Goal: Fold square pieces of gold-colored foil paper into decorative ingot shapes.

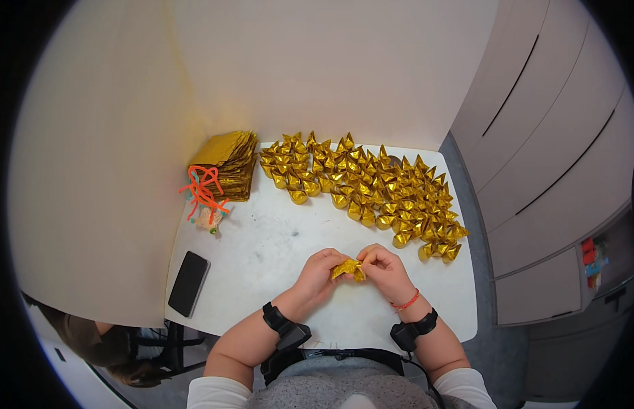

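Observation:
Near the front of the white table, my left hand [319, 274] and my right hand [385, 270] pinch a small piece of folded gold foil paper [348, 270] from either side. It is crumpled and partly covered by my fingers, so its exact shape is hard to make out. Beyond my hands, many finished-looking gold paper ingots [371, 180] with pointed ends stand packed together across the back and right of the table. At the back left lies a thick stack of flat gold foil sheets [225, 153].
Orange fuzzy craft wires [206, 187] lie against the stack, with a small beige item [209, 218] beside them. A black phone [189, 283] rests at the table's left edge. Pale walls border the table [262, 238] behind and left; cabinets [535, 170] stand right. Someone's dark-haired head [82, 337] shows lower left.

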A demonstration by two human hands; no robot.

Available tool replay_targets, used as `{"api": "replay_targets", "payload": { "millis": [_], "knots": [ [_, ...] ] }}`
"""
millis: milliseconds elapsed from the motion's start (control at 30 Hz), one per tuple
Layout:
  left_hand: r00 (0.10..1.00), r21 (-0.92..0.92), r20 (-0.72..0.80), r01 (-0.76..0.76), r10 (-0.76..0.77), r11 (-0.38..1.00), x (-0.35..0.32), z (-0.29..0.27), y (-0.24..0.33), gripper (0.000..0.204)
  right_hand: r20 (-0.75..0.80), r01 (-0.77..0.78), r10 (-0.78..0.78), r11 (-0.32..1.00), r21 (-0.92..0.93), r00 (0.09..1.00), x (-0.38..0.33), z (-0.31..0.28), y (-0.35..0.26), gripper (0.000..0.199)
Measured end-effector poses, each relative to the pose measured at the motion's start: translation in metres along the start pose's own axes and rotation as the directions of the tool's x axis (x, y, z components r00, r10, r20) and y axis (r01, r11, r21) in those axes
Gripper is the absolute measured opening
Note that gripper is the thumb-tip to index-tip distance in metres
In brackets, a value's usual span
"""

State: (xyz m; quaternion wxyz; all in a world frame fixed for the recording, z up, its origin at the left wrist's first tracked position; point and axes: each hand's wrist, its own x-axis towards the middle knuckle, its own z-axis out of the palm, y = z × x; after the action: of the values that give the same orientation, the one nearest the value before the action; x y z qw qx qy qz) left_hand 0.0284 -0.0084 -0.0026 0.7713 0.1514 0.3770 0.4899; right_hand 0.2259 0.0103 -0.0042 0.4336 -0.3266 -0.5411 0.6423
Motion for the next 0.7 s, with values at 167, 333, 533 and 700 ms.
{"api": "replay_targets", "payload": {
  "millis": [167,333,533,700],
  "knots": [
    [1.0,0.009,0.004,0.007,-0.007,1.0,-0.001,0.002,0.003,0.009,0.015,-0.072,0.072,0.997,0.007,0.997,0.001,0.003,-0.004,0.009],
    [0.997,0.024,0.059,-0.049,0.048,0.999,-0.001,0.003,-0.001,0.011,0.001,-0.052,0.052,0.999,-0.011,0.999,0.002,0.002,-0.001,0.009],
    [0.98,0.094,0.151,-0.148,0.133,0.985,0.003,-0.008,-0.004,0.01,-0.005,-0.056,0.055,0.997,-0.056,0.998,0.001,0.004,-0.004,0.005],
    [0.951,0.047,0.25,-0.2,0.182,0.979,0.005,-0.012,-0.001,0.008,-0.009,-0.023,0.022,0.99,-0.137,1.0,-0.001,0.001,-0.001,0.004]
  ]
}}
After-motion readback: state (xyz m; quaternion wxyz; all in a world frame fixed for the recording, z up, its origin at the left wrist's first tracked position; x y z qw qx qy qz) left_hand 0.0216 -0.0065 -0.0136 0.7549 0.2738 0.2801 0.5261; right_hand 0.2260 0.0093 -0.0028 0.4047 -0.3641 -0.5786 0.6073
